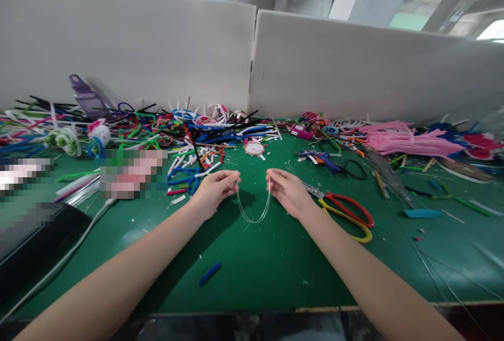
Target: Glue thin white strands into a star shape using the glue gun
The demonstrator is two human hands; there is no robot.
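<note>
Bare forearms [122, 267] reach over a green table [268, 273], a short blue piece [210, 274] lying between them. Left hand [214, 191] and right hand [289, 190] are apart, each pinching an end of the thin pale strands [254, 221], which sag between them in a U. Open-handled scissors [348, 212] lie beside the right wrist; a blue glue gun [329, 163] rests farther back.

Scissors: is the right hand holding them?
No, the scissors lie on the green table, while the right hand pinches a thin pale strand.
</note>
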